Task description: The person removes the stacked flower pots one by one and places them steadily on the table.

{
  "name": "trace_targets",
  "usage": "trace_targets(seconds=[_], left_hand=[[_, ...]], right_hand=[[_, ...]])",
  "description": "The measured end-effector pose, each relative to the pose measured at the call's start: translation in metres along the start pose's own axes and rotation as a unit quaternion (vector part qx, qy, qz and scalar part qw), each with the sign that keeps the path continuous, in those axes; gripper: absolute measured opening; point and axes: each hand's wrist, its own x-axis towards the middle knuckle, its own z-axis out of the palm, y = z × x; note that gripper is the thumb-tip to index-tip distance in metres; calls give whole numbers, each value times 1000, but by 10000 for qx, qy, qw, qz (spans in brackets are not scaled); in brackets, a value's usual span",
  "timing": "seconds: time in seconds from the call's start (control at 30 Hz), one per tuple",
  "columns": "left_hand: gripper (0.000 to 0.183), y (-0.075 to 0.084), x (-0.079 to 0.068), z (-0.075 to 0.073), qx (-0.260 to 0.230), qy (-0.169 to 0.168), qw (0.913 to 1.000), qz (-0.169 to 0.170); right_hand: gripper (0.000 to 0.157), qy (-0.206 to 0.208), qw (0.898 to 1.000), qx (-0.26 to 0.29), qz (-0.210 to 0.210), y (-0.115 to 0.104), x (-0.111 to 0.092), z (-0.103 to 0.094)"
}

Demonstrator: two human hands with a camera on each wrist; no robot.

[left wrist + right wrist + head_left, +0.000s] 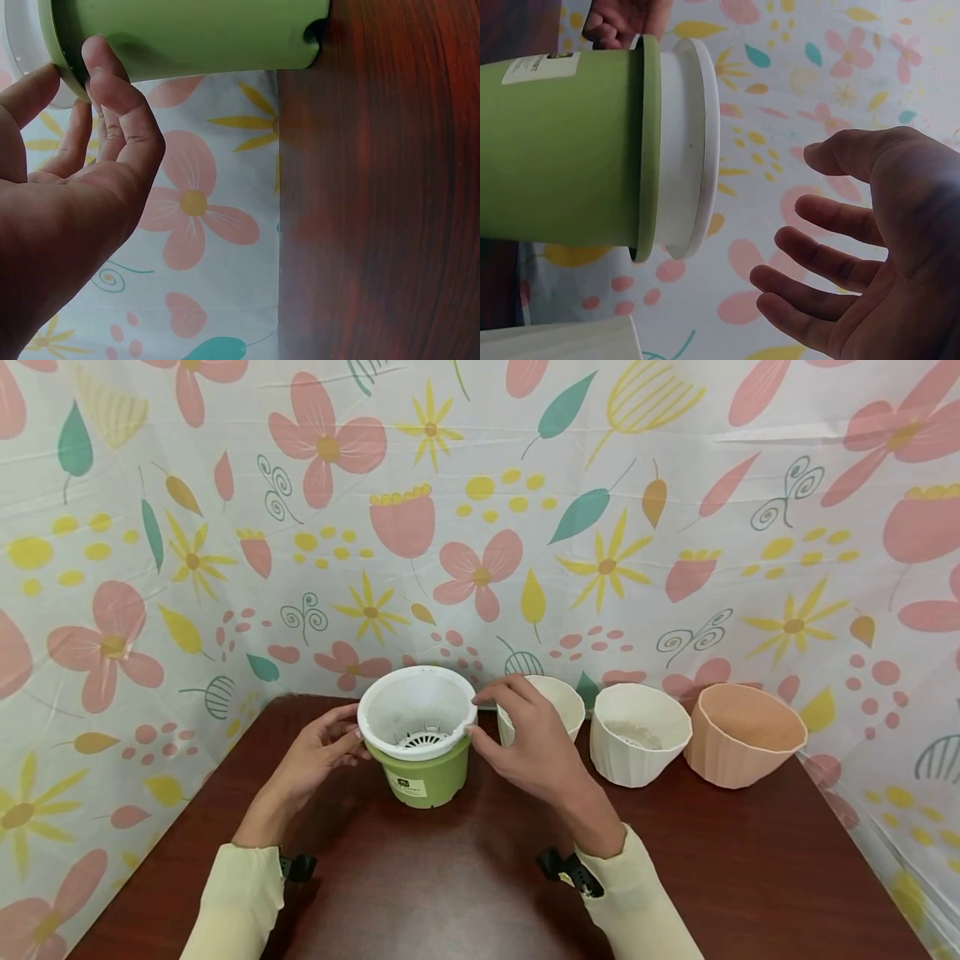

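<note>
A green flowerpot (pixel 424 781) with a pale label stands upright on the table. A white inner pot (pixel 417 672) with a slotted bottom sits inside it, its rim and some of its wall showing above the green rim. At the left side my left hand (pixel 318 758) holds the green pot by its rim, thumb and fingers bent at the edge. My right hand (pixel 536 747) is at the opposite side, fingers spread and loosely bent. In the right wrist view a gap shows between this right hand (pixel 885 262) and the white rim.
To the right stand three faceted pots in a row: a cream one (pixel 566 697) partly behind my right hand, another cream one (pixel 630 760), and a peach one (pixel 738 760). The dark wooden table (pixel 442 885) meets a flower-printed sheet (pixel 480 527) at the back and sides.
</note>
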Motion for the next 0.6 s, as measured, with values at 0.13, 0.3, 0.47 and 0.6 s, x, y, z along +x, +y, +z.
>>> trace_targets(seconds=[0.13, 0.3, 0.47, 0.6], left_hand=[[55, 0, 0, 0, 19, 3, 10000, 2], [56, 1, 0, 0, 65, -3, 10000, 18], [55, -1, 1, 0, 84, -6, 10000, 48], [55, 0, 0, 0, 85, -6, 9999, 69]], right_hand=[[28, -61, 10000, -20, -31, -1, 1, 4], [28, -264, 9996, -47, -98, -2, 1, 11], [30, -391, 9991, -101, -122, -2, -1, 17], [33, -510, 9985, -137, -148, -1, -2, 21]])
